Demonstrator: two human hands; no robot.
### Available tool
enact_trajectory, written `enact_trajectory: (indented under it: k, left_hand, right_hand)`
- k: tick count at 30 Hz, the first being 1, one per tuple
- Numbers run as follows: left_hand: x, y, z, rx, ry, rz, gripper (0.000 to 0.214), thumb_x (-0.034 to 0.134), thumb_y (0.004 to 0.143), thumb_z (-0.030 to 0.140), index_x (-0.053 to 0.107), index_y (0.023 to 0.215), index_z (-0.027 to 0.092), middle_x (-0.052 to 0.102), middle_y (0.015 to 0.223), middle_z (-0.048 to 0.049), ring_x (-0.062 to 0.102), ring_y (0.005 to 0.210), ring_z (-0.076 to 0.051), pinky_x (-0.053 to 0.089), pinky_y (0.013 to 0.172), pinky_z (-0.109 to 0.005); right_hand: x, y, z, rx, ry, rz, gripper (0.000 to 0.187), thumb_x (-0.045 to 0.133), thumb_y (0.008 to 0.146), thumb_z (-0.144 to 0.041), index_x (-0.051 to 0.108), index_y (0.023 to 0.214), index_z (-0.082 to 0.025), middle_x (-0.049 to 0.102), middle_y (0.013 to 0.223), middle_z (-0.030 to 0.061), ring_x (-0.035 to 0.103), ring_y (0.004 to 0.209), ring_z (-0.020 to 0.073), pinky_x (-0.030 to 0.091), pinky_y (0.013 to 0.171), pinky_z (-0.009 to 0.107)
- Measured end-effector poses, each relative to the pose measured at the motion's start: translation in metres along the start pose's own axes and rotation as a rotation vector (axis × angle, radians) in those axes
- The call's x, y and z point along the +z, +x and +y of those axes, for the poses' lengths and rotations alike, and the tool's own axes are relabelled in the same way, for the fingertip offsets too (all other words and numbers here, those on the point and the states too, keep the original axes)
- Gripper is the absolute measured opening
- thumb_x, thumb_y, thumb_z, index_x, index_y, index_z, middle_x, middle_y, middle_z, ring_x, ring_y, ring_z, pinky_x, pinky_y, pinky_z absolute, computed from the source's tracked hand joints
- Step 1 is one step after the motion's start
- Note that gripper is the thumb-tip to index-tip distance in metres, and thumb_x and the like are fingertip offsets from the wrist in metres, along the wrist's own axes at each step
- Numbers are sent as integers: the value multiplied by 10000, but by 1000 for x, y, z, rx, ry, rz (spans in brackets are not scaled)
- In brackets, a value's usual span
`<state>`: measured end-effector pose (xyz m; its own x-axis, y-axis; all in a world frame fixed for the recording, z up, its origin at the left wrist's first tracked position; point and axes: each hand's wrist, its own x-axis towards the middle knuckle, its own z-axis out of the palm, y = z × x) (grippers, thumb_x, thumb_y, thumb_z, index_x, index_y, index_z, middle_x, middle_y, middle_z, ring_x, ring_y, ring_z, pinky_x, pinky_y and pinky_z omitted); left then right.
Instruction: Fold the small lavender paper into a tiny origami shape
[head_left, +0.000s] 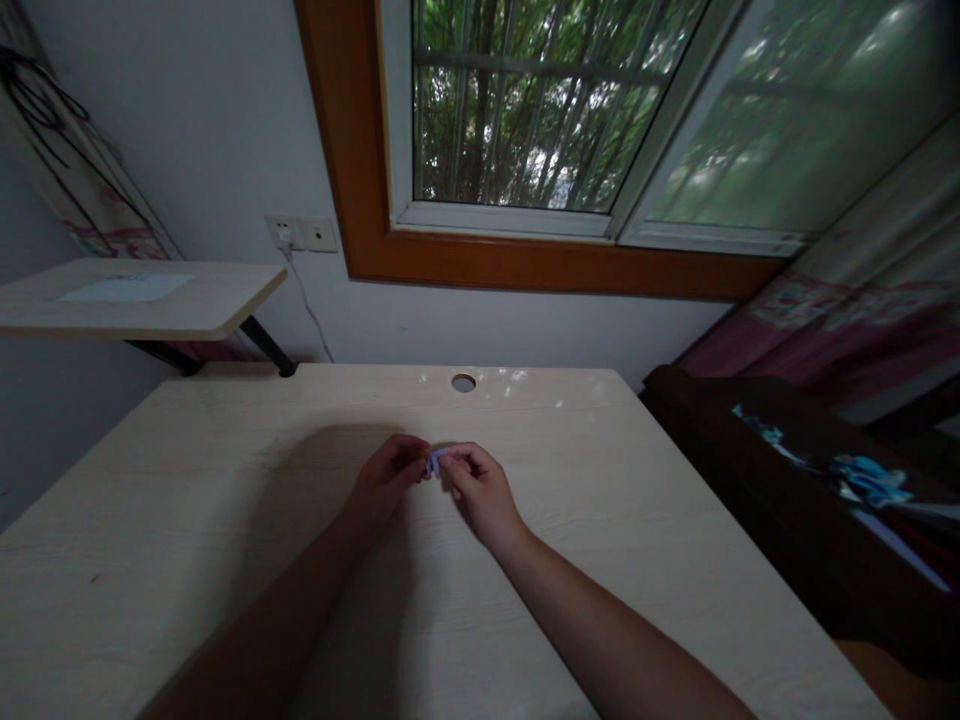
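Observation:
Between my two hands, over the middle of the desk (600,480), is a small purple strip (434,462), folded or bent, perhaps paper; its exact kind is too small to make out. My left hand (388,478) pinches its left side between thumb and fingers. From the other side, my right hand (480,488) grips the strip's right end, also thumb against fingers. Fingertips of both hands nearly meet and partly cover the strip. A broad shadow falls on the wood to the left of my hands.
A raised shelf (247,300) with a paper sheet (131,288) stands at the desk's left. Toward the back edge is a round cable hole (463,383). Blue crumpled pieces (870,480) lie on dark furniture (750,520) at the right. A window (525,110) is ahead.

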<state>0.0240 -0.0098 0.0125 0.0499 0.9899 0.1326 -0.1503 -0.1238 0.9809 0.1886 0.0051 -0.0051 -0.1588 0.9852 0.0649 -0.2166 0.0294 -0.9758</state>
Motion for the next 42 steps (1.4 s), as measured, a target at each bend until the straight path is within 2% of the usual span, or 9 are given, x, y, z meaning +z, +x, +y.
enact_trajectory:
  k: [18, 32, 35, 39, 42]
  left_hand:
    - [-2, 0, -3, -2, 52, -35, 276, 741, 787, 301, 615, 995, 169, 654, 860, -22, 627, 790, -144, 498, 745, -271]
    - [-2, 3, -9, -9, 188, 57, 249, 720, 781, 285, 629, 988, 180, 671, 884, -26, 636, 812, -157, 508, 757, -277]
    - [-2, 3, -8, 60, 235, 69, 221, 706, 803, 276, 633, 994, 193, 650, 915, -25, 627, 836, -160, 513, 787, -292]
    - [-5, 3, -8, 294, 388, 22, 130, 676, 848, 271, 689, 965, 214, 601, 999, -54, 587, 950, -187, 506, 856, -329]
    - [-7, 3, -8, 385, 488, 3, 113, 649, 875, 263, 729, 947, 227, 575, 1008, -67, 567, 985, -197, 490, 896, -350]
  right_hand:
    - [0, 0, 0, 12, 25, 26, 242, 736, 796, -416, 681, 871, -193, 505, 568, -55, 411, 488, 93, 290, 477, 242]
    - [3, -2, -7, 19, 46, 43, 238, 728, 807, -416, 673, 857, -190, 467, 557, -64, 384, 485, 86, 271, 474, 238]
    - [3, -3, -7, 26, 36, 50, 249, 727, 806, -429, 669, 853, -191, 476, 569, -60, 384, 486, 86, 270, 473, 237]
    - [2, -3, -5, 17, 24, 49, 257, 715, 815, -447, 665, 852, -197, 481, 579, -56, 391, 492, 91, 278, 477, 238]
    - [2, -3, -4, 15, 29, 40, 266, 715, 812, -459, 664, 855, -202, 447, 563, -64, 370, 490, 94, 266, 475, 240]
